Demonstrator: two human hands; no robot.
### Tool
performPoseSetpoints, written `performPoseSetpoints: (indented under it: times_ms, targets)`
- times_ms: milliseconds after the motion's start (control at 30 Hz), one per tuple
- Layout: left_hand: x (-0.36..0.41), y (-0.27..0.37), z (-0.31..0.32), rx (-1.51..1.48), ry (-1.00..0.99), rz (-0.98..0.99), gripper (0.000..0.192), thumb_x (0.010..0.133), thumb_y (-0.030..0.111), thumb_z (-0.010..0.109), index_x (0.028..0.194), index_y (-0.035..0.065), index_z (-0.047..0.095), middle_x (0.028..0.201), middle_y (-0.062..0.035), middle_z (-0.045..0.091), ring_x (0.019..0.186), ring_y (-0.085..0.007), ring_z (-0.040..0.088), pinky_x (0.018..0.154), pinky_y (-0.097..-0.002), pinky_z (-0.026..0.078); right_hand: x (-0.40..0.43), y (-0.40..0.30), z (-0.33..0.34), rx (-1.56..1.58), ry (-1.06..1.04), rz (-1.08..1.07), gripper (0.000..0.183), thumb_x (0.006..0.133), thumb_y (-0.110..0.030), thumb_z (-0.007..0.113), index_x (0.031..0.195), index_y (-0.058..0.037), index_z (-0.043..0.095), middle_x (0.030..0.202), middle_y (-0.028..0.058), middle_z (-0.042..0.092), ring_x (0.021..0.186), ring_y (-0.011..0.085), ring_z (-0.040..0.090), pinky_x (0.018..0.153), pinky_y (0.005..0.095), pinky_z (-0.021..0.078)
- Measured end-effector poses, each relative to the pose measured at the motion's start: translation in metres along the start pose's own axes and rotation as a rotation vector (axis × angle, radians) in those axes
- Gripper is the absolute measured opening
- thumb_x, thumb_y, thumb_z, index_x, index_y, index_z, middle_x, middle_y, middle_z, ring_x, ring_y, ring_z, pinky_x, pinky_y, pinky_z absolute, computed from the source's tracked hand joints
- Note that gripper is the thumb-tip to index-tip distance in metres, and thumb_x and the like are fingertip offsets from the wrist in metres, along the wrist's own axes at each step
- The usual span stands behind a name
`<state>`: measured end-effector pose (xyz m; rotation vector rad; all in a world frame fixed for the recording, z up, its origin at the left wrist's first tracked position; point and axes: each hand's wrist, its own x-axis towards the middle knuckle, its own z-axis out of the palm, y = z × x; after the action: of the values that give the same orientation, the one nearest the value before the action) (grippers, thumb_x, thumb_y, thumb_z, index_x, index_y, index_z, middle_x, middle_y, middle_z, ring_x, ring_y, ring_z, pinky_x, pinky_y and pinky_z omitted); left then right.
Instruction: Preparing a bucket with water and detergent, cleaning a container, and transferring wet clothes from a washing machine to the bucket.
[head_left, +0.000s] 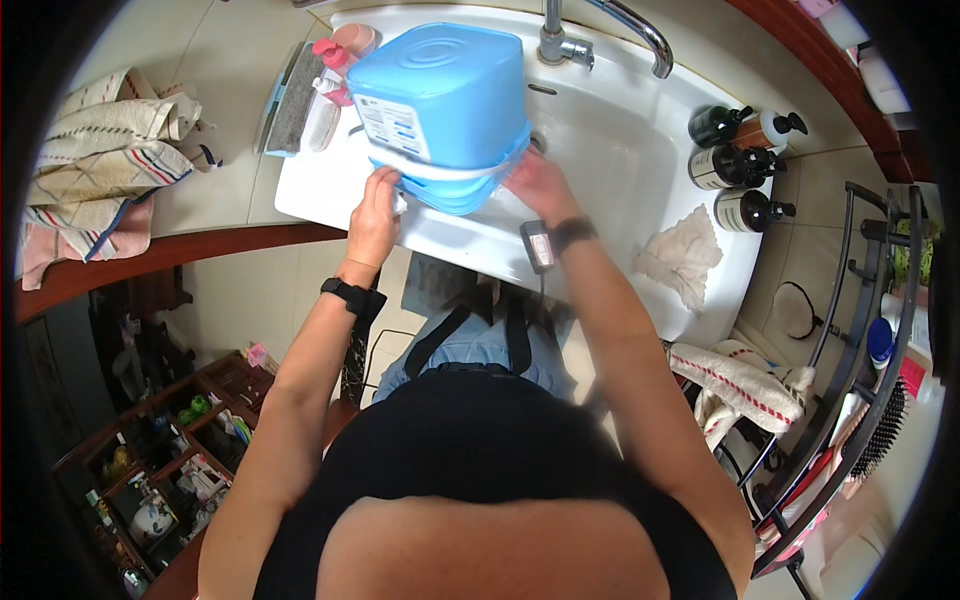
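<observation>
A light-blue plastic storage container (442, 112) with a printed label rests base up over the left part of the white washbasin (615, 135). Its rim has a white band and a blue part below it that faces me. My left hand (373, 219) has its fingers bent at the rim's near left corner. A small white piece (400, 202), too small to name, shows beside its thumb. At the right side of the rim is my right hand (541, 184), slightly blurred, its fingertips partly hidden by the container. Near that wrist a small black labelled device (538, 247) hangs on a cord.
A chrome faucet (559, 45) rises behind the basin. Several pump bottles (739, 169) and a crumpled beige cloth (684, 259) lie to the right. Pink bottles (335, 56) and a grey-padded tool (294, 101) stand left. Towels (112, 165) cover part of the counter; a black rack (847, 300) is at far right.
</observation>
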<state>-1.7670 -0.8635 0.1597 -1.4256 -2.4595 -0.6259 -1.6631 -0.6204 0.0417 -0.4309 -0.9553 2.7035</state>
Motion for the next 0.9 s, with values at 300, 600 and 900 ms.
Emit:
performPoseSetpoints:
  times_ms: [300,600,900]
  targets:
    - [-0.015,-0.011,0.018,-0.177,-0.189,-0.154,0.051,0.068,-0.007,0.060,0.117,0.0060,0.049,0.117,-0.0156,0.053,0.093,-0.0388,0.059,0.078,-0.0426,0.052,0.001,-0.018,0.008,-0.577,0.299,-0.226,0.035,0.103,-0.018,0.027,0.126,0.0000,0.046,0.127,0.0152,0.054,0.118,0.0251,0.052,0.103,0.0383,0.0415]
    - [-0.046,-0.116,0.051,0.092,-0.386,-0.212,0.040,0.087,0.025,0.061,0.115,-0.0035,0.056,0.121,-0.0244,0.056,0.117,-0.0400,0.049,0.098,-0.0419,0.040,-0.047,-0.086,0.035,0.318,0.493,-0.284,0.022,0.100,-0.014,0.043,0.116,-0.0001,0.050,0.116,0.0114,0.058,0.105,0.0218,0.057,0.095,0.0352,0.0462]
    - [-0.053,0.094,0.091,-0.300,-0.474,0.224,0.043,0.090,0.026,0.055,0.125,0.0022,0.054,0.131,-0.0206,0.052,0.126,-0.0355,0.045,0.107,-0.0420,0.034,-0.110,-0.140,0.028,-0.211,0.593,-0.532,0.020,0.098,-0.014,0.048,0.110,-0.0013,0.058,0.104,0.0034,0.062,0.092,0.0113,0.055,0.084,0.0263,0.0429]
